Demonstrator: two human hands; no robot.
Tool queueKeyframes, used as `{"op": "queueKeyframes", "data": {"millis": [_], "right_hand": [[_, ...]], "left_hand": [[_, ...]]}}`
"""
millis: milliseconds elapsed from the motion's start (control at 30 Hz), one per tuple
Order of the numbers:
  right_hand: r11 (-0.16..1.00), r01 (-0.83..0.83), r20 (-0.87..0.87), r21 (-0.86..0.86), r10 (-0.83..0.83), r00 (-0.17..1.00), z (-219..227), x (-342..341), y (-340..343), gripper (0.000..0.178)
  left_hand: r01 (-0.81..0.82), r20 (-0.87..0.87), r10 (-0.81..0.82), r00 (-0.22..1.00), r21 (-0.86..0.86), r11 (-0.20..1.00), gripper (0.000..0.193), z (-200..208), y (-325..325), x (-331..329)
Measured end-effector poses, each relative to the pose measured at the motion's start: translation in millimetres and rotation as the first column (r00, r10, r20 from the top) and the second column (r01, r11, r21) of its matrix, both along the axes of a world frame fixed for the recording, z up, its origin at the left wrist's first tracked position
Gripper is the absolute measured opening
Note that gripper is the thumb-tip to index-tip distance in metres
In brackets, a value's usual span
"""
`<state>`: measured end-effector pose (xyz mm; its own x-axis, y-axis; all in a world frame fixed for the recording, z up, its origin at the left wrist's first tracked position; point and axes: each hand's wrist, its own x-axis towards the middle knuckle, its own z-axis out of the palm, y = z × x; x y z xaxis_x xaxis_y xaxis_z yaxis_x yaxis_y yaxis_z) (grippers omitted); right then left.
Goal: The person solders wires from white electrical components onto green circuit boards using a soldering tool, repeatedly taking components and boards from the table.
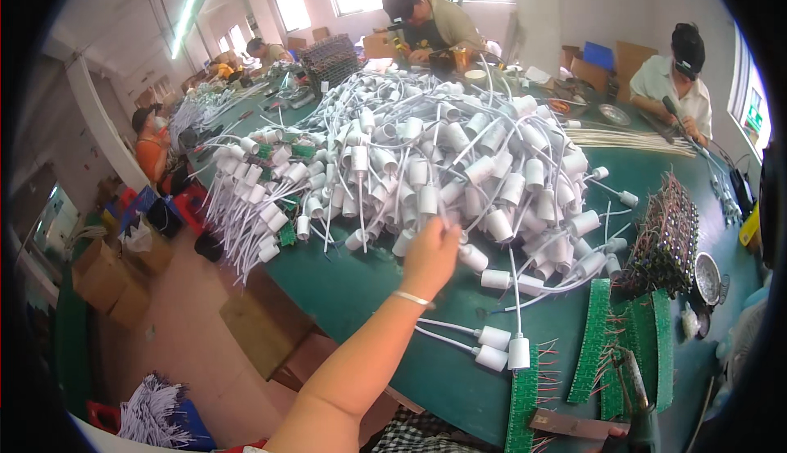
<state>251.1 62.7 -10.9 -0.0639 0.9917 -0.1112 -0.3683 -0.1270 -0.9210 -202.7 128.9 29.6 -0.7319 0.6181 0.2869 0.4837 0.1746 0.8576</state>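
Head view: left hand (430, 254) is stretched out over the green bench (369, 289), arm coming in from the lower edge, a thin bracelet at the wrist. Its fingers (447, 227) are pinched closed on something at the near edge of the big pile of white lamp sockets (434, 158), most likely a thin white lead or a socket barrel; which one exactly, can't tell. The pile fills the middle of the bench, toward the far edge.

Handling, as a guess: each socket is light, hard plastic, smooth, w/ a limp wire tail. The leads cross and tangle, so pulling one prob. drags its neighbours. Better to grip the barrel than the wire.

Three loose sockets (500, 346) lie near the front edge, just beside green circuit board strips (594, 338). A dark rack of wired parts (664, 240) sits toward the right edge. Right hand not in view. Other people work along the far edge.
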Motion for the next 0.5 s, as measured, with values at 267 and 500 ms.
{"op": "queueKeyframes", "data": {"millis": [267, 500], "right_hand": [[0.984, -0.164, -0.054, -0.066, 0.161, 0.986, 16.9, -14.6, 12.4, 0.028], [0.994, -0.106, 0.008, 0.014, 0.106, 0.994, 41.4, -48.3, 6.3, 0.039]], "left_hand": [[-0.056, 0.573, 0.029, 0.819, 0.029, 0.998, 0.022, -27.4, -84.6, -4.4], [0.068, 0.121, -0.006, 0.993, -0.517, 0.853, 0.040, -11.7, -112.4, -16.7]]}}
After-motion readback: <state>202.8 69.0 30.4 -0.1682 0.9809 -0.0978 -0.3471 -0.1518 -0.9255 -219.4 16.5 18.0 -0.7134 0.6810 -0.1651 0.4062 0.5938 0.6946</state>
